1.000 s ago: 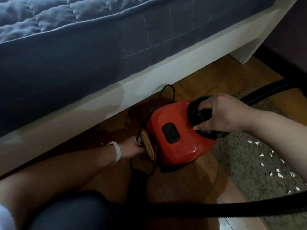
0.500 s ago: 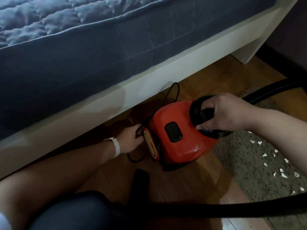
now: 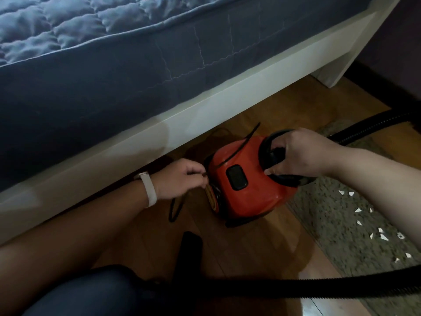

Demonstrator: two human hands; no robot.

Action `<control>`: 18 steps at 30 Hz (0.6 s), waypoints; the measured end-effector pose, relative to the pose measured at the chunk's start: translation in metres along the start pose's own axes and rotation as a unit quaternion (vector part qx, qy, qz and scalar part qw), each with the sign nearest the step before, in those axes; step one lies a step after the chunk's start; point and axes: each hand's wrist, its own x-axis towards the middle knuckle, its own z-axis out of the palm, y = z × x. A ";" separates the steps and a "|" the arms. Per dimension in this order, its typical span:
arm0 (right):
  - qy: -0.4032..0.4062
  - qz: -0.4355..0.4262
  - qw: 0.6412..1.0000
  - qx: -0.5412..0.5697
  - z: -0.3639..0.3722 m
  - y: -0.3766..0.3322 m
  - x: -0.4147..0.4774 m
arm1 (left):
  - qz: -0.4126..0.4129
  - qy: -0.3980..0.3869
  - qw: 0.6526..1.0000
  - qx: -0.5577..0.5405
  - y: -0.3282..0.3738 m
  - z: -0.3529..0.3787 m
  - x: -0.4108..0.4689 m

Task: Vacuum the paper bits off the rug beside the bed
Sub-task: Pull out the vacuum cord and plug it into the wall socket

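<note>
The red canister vacuum [image 3: 248, 190] sits on the wooden floor [image 3: 239, 247] at the centre of the frame, just in front of the white bed frame [image 3: 205, 110], which runs diagonally from lower left to upper right under a blue quilted mattress [image 3: 114, 53]. The right hand [image 3: 296, 153] is closed around the black handle [image 3: 271, 153] on the top right of the vacuum body. The left hand [image 3: 180, 179], with a white wristband [image 3: 149, 190] on the wrist, is at the left end of the vacuum, its fingertips pinched on the thin black power cord [image 3: 230, 156]; one run of the cord lies across the red top toward the bed frame, and a loop hangs to the floor below the hand. A black rectangular switch [image 3: 237, 177] is on the top face of the vacuum. The black ribbed hose [image 3: 296, 290] crosses the bottom of the frame, and another section enters at the right edge. The speckled rug [image 3: 341, 236] occupies the lower right, touching the vacuum's right side, with white paper bits [image 3: 382, 236] scattered over it.
</note>
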 end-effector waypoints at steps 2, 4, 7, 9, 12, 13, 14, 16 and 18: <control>0.011 0.005 1.000 0.010 -0.001 0.002 0.001 | -0.003 -0.058 0.997 0.050 0.001 0.015 -0.001; 0.024 0.010 0.999 0.022 -0.002 0.003 0.001 | -0.020 -0.097 0.991 0.088 -0.005 0.026 0.000; 0.040 0.015 0.999 0.026 -0.002 0.005 0.002 | -0.078 -0.093 0.989 0.087 -0.020 0.024 0.002; 0.043 0.014 0.999 0.027 -0.003 0.004 0.001 | -0.122 -0.049 0.989 0.065 -0.030 0.017 0.003; 0.040 0.011 0.999 0.023 -0.004 0.004 0.002 | -0.189 0.008 0.980 0.061 -0.041 0.007 0.005; 0.040 0.010 0.999 0.018 -0.004 0.004 0.002 | -0.207 0.029 0.975 0.076 -0.044 0.005 0.006; 0.039 0.010 0.999 0.014 -0.004 0.003 0.002 | -0.222 0.051 0.969 0.099 -0.048 0.004 0.006; 0.034 0.008 0.999 0.010 -0.003 0.003 0.003 | -0.236 0.106 0.956 0.137 -0.053 0.000 0.007; 0.028 0.004 1.000 0.008 -0.001 0.002 0.002 | -0.226 0.185 0.946 0.141 -0.056 -0.004 0.008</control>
